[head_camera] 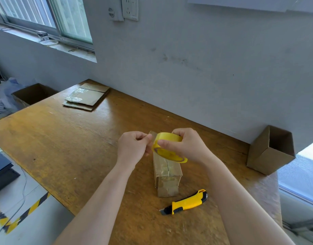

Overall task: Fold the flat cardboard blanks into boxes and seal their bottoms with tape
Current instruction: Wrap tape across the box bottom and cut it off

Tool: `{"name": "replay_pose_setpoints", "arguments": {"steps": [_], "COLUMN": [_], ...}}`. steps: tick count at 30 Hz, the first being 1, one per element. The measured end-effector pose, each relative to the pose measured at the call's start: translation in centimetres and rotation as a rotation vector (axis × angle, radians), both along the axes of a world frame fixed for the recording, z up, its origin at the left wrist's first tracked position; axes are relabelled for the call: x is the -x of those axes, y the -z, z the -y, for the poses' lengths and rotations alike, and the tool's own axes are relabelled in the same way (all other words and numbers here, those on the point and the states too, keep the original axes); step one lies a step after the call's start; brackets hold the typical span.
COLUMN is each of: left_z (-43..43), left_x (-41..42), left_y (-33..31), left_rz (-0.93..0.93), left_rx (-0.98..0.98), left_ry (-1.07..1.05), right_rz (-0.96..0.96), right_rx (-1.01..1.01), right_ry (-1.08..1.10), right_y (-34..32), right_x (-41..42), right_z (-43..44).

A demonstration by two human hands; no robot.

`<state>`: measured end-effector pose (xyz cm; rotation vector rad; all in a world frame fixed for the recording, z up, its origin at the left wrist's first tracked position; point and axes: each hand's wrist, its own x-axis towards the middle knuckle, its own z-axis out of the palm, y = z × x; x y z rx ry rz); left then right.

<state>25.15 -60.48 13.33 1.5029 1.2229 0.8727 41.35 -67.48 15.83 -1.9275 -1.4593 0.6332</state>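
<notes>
While your right hand (185,145) curls round the tape (168,149) just over the box (167,175), your left hand (132,147) pinches what looks like its end — ready to pull | box on table (81,147), seam up | knife (185,202) near, for cutting.

**Yellow and brown on an amber worktop**

The orange-brown wooden worktop (63,147) shows fine grain and paler worn streaks. At its centre the yellow roll of tape (167,147) is bright lemon. The small brown cardboard box (167,175) beneath it is tan with glossy, silvery tape bands. At 5 o'clock from that box, the yellow-and-black plastic utility knife (188,202) has a grey blade tip. At 11 o'clock, the stack of flat tan cardboard blanks (86,98) carries shiny tape patches. At 3 o'clock, the open brown cardboard box (270,151) is darker inside. At 8 o'clock, the pale grey floor bears a black-and-yellow diagonally striped line (26,211). The matt grey wall (205,50) has faint dark smudges.
</notes>
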Motion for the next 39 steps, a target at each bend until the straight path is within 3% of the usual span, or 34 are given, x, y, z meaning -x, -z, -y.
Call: {"name": "replay_pose_setpoints", "arguments": {"steps": [3, 10, 14, 22, 33, 39], "left_z": [0.9, 2.4, 3.0, 3.2, 3.9, 4.3], "left_x": [-0.3, -0.5, -0.2, 0.6, -0.2, -0.7], "left_y": [0.7, 2.0, 3.3, 6.4, 9.7, 10.9], "left_rz": [0.070, 0.211, 0.262, 0.187, 0.093, 0.093], "left_rx": [0.118, 0.321, 0.452, 0.493, 0.561, 0.617], "left_ry": [-0.032, -0.067, -0.091, -0.158, -0.170, -0.168], "right_rz": [0.191, 0.434, 0.511, 0.730, 0.887, 0.843], "right_rx": [0.041, 0.216, 0.207, 0.266, 0.360, 0.380], "right_ry": [-0.004, 0.011, 0.011, -0.039, -0.073, -0.058], "right_y": [-0.7, -1.3, -0.8, 0.4, 2.7, 4.0], "right_x": [-0.8, -2.2, -2.1, -1.1, 0.4, 0.0], "right_z": [-0.3, -0.3, 0.0, -0.1, -1.2, -0.9]}}
